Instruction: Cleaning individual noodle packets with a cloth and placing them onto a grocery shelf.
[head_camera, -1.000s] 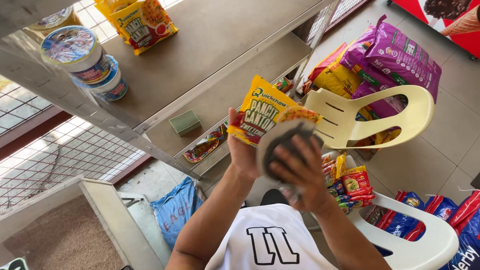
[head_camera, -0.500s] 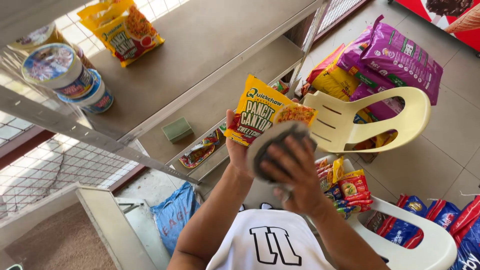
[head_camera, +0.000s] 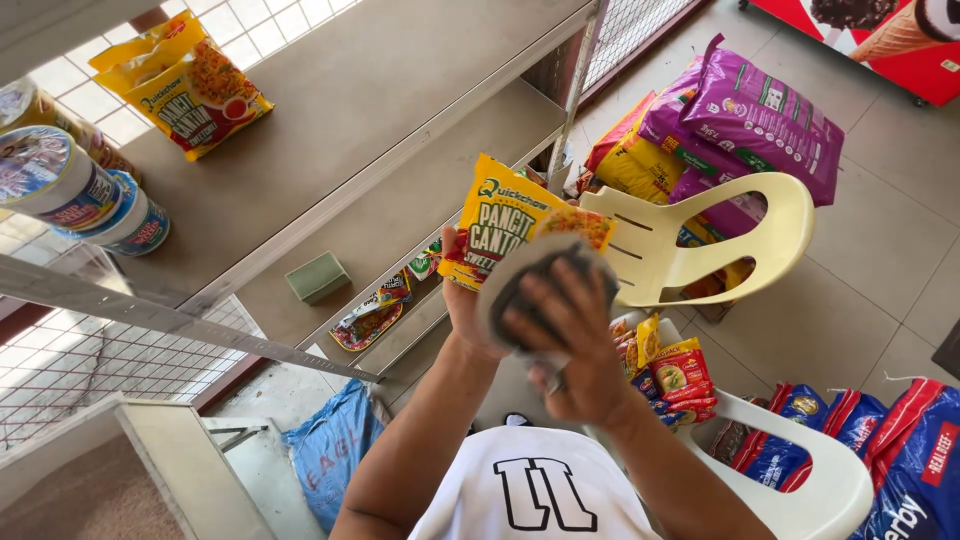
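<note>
My left hand (head_camera: 463, 312) holds up a yellow noodle packet (head_camera: 498, 212) in front of the grey shelves. A grey cloth (head_camera: 545, 262) lies pressed against the packet's lower right part, and my right hand (head_camera: 572, 345) is spread over it, gripping it. Both hands meet at the middle of the view, above my white shirt.
A second yellow noodle packet (head_camera: 185, 85) and cup noodles (head_camera: 60, 180) sit on the upper shelf (head_camera: 380, 60). A green block (head_camera: 318, 277) lies on the shelf below, with snack packets (head_camera: 368, 318) lower down. Plastic chairs (head_camera: 700, 240), purple bags (head_camera: 760, 115) and blue bags (head_camera: 900, 460) crowd the right.
The view has drifted a little, so the shelves sit lower in frame. Both hands keep the same hold, the cloth still against the packet.
</note>
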